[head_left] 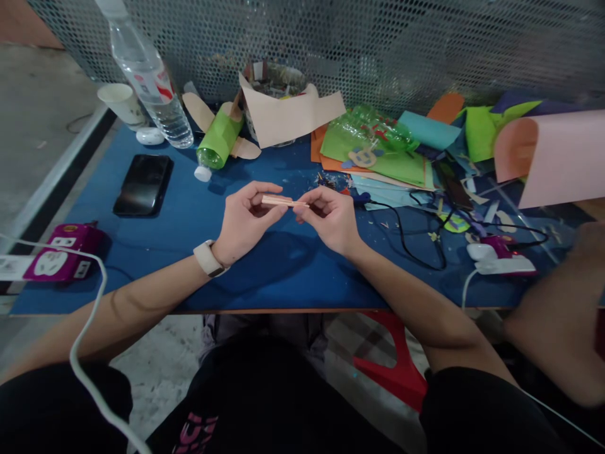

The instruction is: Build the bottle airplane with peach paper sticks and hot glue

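Note:
Above the middle of the blue table, a narrow folded strip of pale peach paper (276,200) is held level between both hands. My left hand (249,217), with a white watch band at the wrist, pinches it between thumb and fingers. At its right end, the fingertips of my right hand (331,214) are closed on the same strip. The fingers hide parts of the paper, so its full shape cannot be made out. Beyond the hands lies a bottle wrapped in green paper (220,139), with peach paper flaps at its sides.
A black phone (143,185) and purple power adapter (66,252) lie left, near a tall water bottle (154,88) and paper cup (121,104). Green sheets (397,161), black cables (401,233) and scraps spread right. Another person's arm (562,315) reaches in at the right edge.

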A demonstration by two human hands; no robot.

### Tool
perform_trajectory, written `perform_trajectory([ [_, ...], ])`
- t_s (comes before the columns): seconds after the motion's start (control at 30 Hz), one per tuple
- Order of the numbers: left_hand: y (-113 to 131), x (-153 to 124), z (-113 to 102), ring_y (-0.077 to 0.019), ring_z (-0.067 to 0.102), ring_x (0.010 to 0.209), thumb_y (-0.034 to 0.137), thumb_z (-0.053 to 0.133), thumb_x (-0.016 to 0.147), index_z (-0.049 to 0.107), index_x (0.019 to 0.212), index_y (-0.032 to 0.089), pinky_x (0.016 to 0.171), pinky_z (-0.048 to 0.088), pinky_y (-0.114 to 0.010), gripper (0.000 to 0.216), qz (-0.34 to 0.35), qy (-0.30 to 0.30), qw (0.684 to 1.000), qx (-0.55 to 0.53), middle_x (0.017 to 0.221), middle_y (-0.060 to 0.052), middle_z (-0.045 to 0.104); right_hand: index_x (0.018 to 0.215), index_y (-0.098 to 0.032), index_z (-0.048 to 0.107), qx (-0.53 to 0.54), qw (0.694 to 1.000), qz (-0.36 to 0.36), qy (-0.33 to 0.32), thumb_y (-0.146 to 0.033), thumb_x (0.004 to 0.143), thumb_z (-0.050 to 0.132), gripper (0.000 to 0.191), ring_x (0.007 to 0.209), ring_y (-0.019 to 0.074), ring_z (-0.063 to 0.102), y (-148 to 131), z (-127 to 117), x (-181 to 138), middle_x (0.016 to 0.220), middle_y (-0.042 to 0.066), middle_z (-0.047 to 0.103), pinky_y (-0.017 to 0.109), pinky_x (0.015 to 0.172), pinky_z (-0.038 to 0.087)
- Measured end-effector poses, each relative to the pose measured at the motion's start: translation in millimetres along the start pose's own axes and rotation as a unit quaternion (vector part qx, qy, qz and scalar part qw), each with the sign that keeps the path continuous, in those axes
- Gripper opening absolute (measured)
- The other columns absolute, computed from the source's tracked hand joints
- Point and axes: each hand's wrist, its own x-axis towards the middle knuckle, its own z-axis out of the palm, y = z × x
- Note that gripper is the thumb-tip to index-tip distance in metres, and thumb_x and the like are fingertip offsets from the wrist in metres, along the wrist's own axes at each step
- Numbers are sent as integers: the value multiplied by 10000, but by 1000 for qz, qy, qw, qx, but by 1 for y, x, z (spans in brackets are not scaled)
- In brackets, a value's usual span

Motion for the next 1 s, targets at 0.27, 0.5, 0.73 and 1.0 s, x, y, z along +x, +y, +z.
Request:
perform_trajectory([
  [0.27,1,-4,-1,-277,930,1089,337,943,998,840,1363,172,947,793,-370,413,45,-5,999,21,1220,-121,928,896,-214,785,12,1000,3,-9,-742,832,1023,582,634,150,721,-4,-1,2,746,3,774,323,686,682],
  [0.5,-1,-4,-3,-316,909,1208,485,924,1043,800,1473,193,1029,793,-424,534,71,-6,995,72,1243,-124,924,894,-220,768,10,1000,15,-19,-776,832,1005,608,624,144,714,-5,-2,2,734,-5,768,316,671,662],
  [0.73,4,-5,-6,-307,916,1180,509,914,1060,797,1474,207,1007,795,-409,525,116,-7,987,112,1229,-113,927,895,-210,781,15,999,9,-27,-699,857,1027,549,627,142,720,-7,-4,1,740,4,775,301,658,642],
  [1.0,7,-3,-17,-274,922,1137,400,858,1107,785,1507,268,960,777,-367,428,189,-14,948,254,1230,-70,930,900,-215,782,2,999,-2,-32,-708,859,1022,549,643,149,728,-8,-4,2,757,4,776,307,664,651],
])
